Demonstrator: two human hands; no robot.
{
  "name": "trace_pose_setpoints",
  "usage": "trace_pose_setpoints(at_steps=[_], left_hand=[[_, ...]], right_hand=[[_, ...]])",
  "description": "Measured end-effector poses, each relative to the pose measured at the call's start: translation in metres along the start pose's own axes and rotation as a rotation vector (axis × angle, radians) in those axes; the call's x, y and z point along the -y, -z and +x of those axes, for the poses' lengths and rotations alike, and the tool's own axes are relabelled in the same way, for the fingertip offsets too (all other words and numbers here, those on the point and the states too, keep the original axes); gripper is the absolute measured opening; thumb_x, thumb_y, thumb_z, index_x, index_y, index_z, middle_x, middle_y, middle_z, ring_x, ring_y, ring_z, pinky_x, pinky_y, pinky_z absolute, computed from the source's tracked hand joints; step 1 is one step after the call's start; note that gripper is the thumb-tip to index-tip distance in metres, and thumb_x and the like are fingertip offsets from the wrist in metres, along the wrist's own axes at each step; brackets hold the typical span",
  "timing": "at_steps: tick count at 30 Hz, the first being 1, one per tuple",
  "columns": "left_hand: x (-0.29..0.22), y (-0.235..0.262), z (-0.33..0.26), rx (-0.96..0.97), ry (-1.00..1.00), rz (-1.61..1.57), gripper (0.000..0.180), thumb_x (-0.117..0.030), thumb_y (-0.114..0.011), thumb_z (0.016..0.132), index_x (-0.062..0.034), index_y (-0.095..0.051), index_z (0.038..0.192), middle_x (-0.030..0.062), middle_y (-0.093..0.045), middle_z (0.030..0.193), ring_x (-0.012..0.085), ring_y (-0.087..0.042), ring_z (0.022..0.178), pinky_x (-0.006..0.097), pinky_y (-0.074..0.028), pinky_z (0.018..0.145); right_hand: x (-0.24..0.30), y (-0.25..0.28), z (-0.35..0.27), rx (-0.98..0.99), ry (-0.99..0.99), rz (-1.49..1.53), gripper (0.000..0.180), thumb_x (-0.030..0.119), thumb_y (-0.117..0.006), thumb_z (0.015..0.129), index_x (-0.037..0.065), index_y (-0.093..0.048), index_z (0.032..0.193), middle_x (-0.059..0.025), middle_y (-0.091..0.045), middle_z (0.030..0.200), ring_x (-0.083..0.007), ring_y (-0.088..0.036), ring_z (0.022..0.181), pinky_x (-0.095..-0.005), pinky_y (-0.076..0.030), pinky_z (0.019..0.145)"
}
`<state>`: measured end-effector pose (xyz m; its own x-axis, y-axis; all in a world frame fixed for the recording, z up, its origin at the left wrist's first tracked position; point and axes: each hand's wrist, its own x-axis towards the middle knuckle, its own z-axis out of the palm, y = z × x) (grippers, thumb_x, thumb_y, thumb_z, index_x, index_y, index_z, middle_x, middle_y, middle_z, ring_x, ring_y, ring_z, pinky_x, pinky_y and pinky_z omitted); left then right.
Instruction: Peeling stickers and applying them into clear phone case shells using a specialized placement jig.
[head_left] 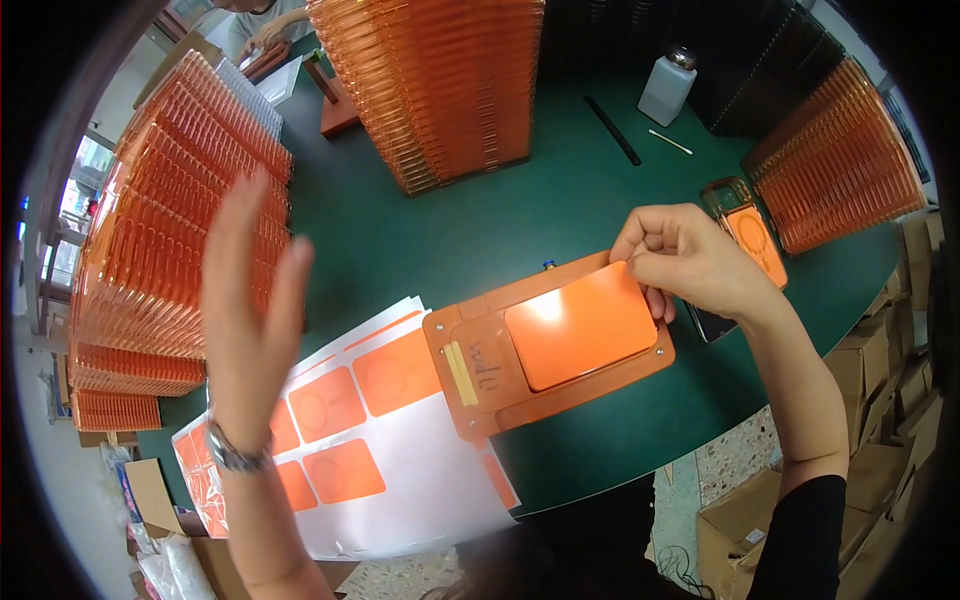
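Observation:
An orange fixture plate [487, 400] with screws in its corners lies tilted on the table. On it rests a bright orange rounded rectangular panel [580, 330], shiny on top. My right hand [695, 262] is closed at the panel's upper right corner, thumb on its edge and other fingers curled by the plate's end. Raised on the left, my left hand [255, 310] is open and slightly blurred, with thumb and fingers apart and nothing in it. Below it spreads a white sheet [420, 480] with orange rounded stickers [328, 403], some faintly marked with a ring.
Tall stacks of orange clear cases [455, 90] stand at the back, the left [190, 250] and the right [840, 160]. Farther right are a pump bottle [667, 88], a cotton swab [670, 142], a black stick [612, 130] and an orange-backed phone case [757, 245]. Another person's hand [268, 35] shows far left.

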<state>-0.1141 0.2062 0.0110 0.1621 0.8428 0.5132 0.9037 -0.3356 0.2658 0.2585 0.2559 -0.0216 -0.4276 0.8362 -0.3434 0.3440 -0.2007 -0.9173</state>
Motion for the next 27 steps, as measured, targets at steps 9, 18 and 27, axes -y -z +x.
trace_pose_setpoints(at_steps=[9,18,27], left_hand=[[-0.05,0.008,0.167,-0.012,0.159,-0.156,0.062,-0.032,-0.063,0.101,-0.0122,-0.037,0.154,0.0191,-0.047,0.148,0.0253,-0.056,0.127,0.036,-0.053,0.101],[0.062,-0.017,0.197,0.114,-0.259,-0.181,0.046,-0.041,-0.062,0.1,-0.0133,-0.064,0.137,0.0113,-0.065,0.136,0.0239,-0.06,0.128,0.039,-0.047,0.109],[0.052,0.009,0.187,-0.05,-0.324,-0.143,0.042,-0.042,-0.065,0.098,-0.0156,-0.07,0.13,0.0087,-0.069,0.129,0.0243,-0.063,0.125,0.039,-0.049,0.105]], right_hand=[[-0.002,0.002,0.002,0.088,-0.041,0.058,0.011,0.003,-0.058,0.087,-0.006,-0.062,0.092,-0.0053,-0.066,0.072,-0.0089,-0.064,0.055,-0.0215,-0.051,0.049],[0.013,-0.005,-0.013,0.038,0.0,-0.191,0.008,-0.002,-0.051,0.087,-0.009,-0.054,0.085,-0.0137,-0.059,0.068,-0.0194,-0.062,0.047,-0.031,-0.05,0.043],[-0.007,-0.021,-0.014,-0.136,0.461,-0.802,0.012,-0.003,-0.057,0.082,-0.005,-0.058,0.094,-0.0212,-0.06,0.1,-0.0365,-0.063,0.094,-0.0435,-0.054,0.086]])
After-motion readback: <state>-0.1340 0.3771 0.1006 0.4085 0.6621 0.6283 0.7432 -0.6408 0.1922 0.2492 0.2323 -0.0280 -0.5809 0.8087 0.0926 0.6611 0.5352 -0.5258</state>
